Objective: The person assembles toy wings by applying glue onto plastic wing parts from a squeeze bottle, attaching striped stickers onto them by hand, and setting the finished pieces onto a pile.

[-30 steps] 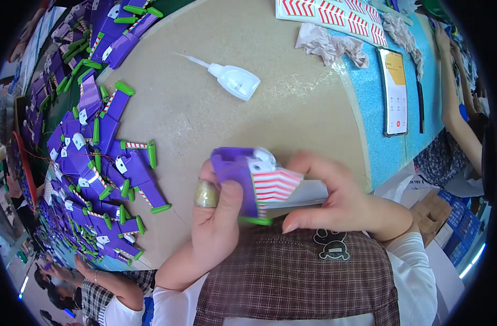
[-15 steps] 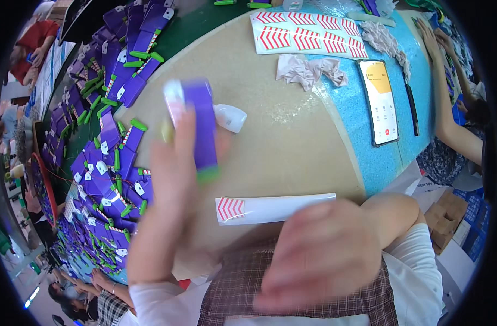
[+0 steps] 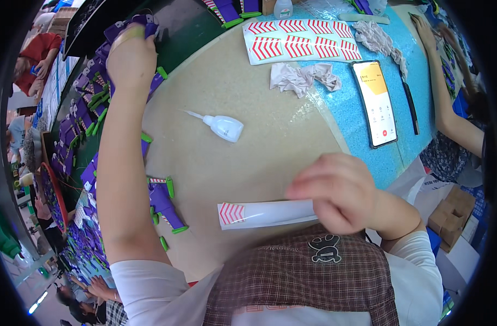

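My left hand [image 3: 131,60] reaches to the far left, over the heap of purple plastic parts [image 3: 69,127]. Its fingers bend round a purple part [image 3: 148,24] at the heap's far end; the fingertips are partly hidden. Loosely curled, my right hand [image 3: 338,190] hovers over the right end of a white backing strip [image 3: 270,214], with a gap between thumb and fingers and nothing visible in them. A red-and-white chevron sticker [image 3: 232,212] sits on the strip's left end. A small white glue bottle [image 3: 225,128] with a thin nozzle lies mid-table.
Farther off lies a sheet of chevron stickers [image 3: 300,41], near crumpled paper [image 3: 300,79]. On the blue surface at right are a phone [image 3: 374,103] and a black pen-like tool [image 3: 410,108]. A purple part with green edges [image 3: 164,205] rests left of the strip. Another person's arm [image 3: 447,108] is at right.
My left hand has carried the purple part from mid-table to the heap at far left, uncovering the glue bottle. My right hand has moved up and away from my body, over the strip.
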The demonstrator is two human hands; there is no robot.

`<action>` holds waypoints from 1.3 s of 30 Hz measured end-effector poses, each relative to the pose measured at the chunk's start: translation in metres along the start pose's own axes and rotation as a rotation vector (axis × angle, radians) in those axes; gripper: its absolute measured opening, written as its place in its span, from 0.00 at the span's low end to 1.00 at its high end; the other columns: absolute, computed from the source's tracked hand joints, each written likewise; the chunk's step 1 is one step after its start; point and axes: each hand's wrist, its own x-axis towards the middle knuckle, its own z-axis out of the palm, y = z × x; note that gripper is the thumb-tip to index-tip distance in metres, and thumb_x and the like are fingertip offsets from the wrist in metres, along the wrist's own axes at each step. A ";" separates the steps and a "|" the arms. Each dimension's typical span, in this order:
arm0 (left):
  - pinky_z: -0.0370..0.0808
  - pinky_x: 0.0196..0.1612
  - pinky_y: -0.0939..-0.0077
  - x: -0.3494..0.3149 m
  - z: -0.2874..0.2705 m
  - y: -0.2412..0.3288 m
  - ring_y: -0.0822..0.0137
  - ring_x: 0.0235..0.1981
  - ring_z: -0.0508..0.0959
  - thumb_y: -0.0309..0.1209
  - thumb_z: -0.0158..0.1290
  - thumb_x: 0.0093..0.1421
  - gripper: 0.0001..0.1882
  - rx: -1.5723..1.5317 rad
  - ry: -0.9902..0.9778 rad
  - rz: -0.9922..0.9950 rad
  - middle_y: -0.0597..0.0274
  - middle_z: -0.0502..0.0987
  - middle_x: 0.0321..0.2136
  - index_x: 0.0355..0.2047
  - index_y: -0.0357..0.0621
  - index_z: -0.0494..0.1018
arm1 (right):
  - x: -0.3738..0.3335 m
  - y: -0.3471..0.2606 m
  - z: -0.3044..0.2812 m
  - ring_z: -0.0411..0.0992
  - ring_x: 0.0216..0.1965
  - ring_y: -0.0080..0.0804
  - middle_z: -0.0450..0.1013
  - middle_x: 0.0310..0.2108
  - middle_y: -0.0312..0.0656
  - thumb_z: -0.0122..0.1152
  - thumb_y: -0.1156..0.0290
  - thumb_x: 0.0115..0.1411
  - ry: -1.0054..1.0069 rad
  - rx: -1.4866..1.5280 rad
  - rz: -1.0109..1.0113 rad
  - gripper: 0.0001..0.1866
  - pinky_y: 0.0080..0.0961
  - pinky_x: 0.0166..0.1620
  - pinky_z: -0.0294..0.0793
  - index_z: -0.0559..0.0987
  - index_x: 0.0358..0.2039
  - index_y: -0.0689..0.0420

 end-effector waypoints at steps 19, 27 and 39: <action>0.65 0.38 0.78 -0.248 -0.164 0.045 0.72 0.31 0.69 0.36 0.46 0.61 0.11 -1.395 0.011 -1.097 0.61 0.71 0.29 0.32 0.38 0.69 | 0.085 0.028 0.086 0.70 0.29 0.39 0.69 0.27 0.41 0.57 0.62 0.54 -0.023 -0.016 0.261 0.11 0.34 0.34 0.69 0.74 0.34 0.53; 0.76 0.31 0.74 -0.232 -0.166 0.063 0.69 0.30 0.76 0.29 0.51 0.59 0.10 -1.903 -0.400 -1.460 0.59 0.75 0.32 0.39 0.37 0.67 | 0.067 0.033 0.069 0.69 0.32 0.32 0.65 0.32 0.40 0.60 0.68 0.52 0.037 0.385 0.545 0.19 0.28 0.36 0.70 0.73 0.45 0.54; 0.78 0.34 0.67 -0.210 -0.172 0.083 0.65 0.34 0.77 0.29 0.51 0.59 0.12 -1.945 -0.649 -1.428 0.55 0.75 0.35 0.40 0.35 0.67 | -0.007 -0.013 0.003 0.67 0.29 0.28 0.63 0.32 0.40 0.73 0.58 0.39 0.016 0.022 0.135 0.28 0.20 0.29 0.66 0.74 0.39 0.57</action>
